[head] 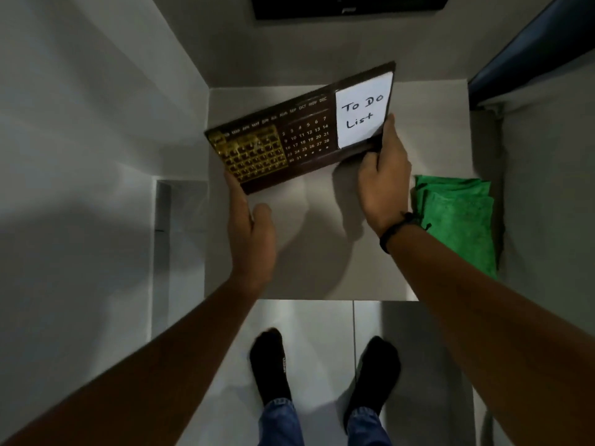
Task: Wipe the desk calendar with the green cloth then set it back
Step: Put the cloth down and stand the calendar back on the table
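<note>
The desk calendar (pixel 302 133) is a dark brown board with a gold grid on its left, white dates in the middle and a white "To Do List" note on its right. It hangs tilted above the white table (pixel 306 246), right end higher. My left hand (pixel 252 226) grips its lower left corner. My right hand (pixel 384 175) holds its right end, thumb on the note's edge. The folded green cloth (pixel 457 217) lies on the table's right side, just right of my right wrist, untouched.
White walls enclose the table on the left and behind. A dark screen (pixel 347 4) hangs at the top. A dark panel (pixel 531 53) stands at the upper right. My feet in black socks (pixel 322 368) stand on a pale tiled floor below the table's front edge.
</note>
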